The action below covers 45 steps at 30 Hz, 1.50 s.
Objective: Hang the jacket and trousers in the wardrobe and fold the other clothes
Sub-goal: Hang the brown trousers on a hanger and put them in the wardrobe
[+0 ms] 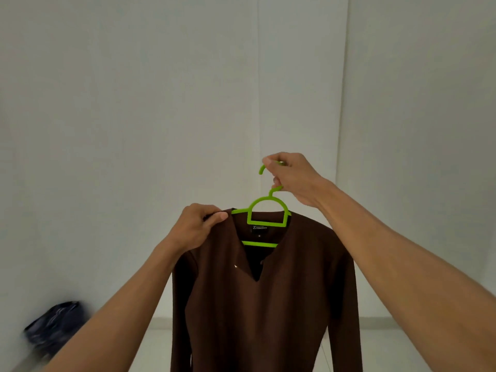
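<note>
Two hands hold one brown long-sleeved jacket (268, 304) up in the air in front of a pale wall (161, 103), and it already sits on a lime-green plastic hanger (264, 218). The garment hangs straight down from the hanger's shoulders, sleeves falling loose at both sides, its V-shaped neckline open so that the hanger's lower bar and a dark neck label show through. The right hand (292, 178) is clenched round the hanger's hook, above the collar, taking the whole weight, which I judge is why the cloth drapes so evenly. The left hand (198, 226) pinches the fabric at the jacket's shoulder, at the hanger's end on that side, thumb on top; it looks to be settling that shoulder over the hanger arm so the jacket will not slide off once hung. So the jacket lies below the right hand and just beside and under the left one, between the two outstretched forearms. Low on the left side, by the floor (389, 345), sits a blurred dark bundle (53, 326), too smeared to identify. No wardrobe rail is visible here, so the hanging itself seems not yet done.
</note>
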Each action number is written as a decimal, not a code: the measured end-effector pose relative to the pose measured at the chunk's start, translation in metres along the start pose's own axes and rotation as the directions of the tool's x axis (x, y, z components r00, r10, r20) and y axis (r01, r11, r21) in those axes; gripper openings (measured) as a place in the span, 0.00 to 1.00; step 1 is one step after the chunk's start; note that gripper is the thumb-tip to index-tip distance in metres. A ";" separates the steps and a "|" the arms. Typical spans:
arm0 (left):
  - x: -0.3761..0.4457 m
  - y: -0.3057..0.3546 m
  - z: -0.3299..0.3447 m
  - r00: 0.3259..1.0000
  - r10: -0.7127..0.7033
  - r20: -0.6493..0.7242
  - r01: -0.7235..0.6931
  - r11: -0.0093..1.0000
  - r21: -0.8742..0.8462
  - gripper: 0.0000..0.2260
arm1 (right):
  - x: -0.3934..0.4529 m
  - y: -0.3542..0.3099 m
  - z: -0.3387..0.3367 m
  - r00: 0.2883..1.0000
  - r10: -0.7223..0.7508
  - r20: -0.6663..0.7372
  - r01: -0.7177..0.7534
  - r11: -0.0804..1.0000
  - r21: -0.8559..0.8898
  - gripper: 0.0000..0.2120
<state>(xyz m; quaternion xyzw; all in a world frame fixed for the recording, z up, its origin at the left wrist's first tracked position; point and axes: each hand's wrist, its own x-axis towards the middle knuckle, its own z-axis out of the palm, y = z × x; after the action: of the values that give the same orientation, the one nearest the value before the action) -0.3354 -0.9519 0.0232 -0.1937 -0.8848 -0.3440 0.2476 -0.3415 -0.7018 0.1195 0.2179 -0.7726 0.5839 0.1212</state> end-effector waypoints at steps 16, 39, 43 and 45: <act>-0.006 0.007 -0.011 0.997 -0.036 0.068 0.040 0.997 -0.065 0.07 | 0.007 -0.005 0.040 0.996 -0.066 -0.063 0.054 0.983 -0.178 0.10; -0.033 -0.057 -0.061 0.949 -0.294 0.117 0.287 0.955 0.074 0.05 | 0.026 -0.016 0.029 0.988 -0.088 -0.128 0.063 0.980 -0.187 0.10; -0.032 -0.055 -0.059 0.944 -0.330 0.010 0.329 0.943 0.055 0.13 | 0.027 -0.015 0.030 0.987 -0.084 -0.136 0.057 0.980 -0.192 0.09; -0.030 -0.054 -0.059 0.933 -0.359 -0.009 0.358 0.930 0.078 0.16 | 0.027 -0.016 0.030 0.988 -0.080 -0.135 0.054 0.982 -0.183 0.10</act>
<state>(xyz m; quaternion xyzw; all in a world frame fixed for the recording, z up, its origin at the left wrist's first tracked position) -0.3211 -1.0362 0.0160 -0.0200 -0.9188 -0.3478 0.1856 -0.3552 -0.7390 0.1365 0.1900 -0.8035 0.5219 0.2144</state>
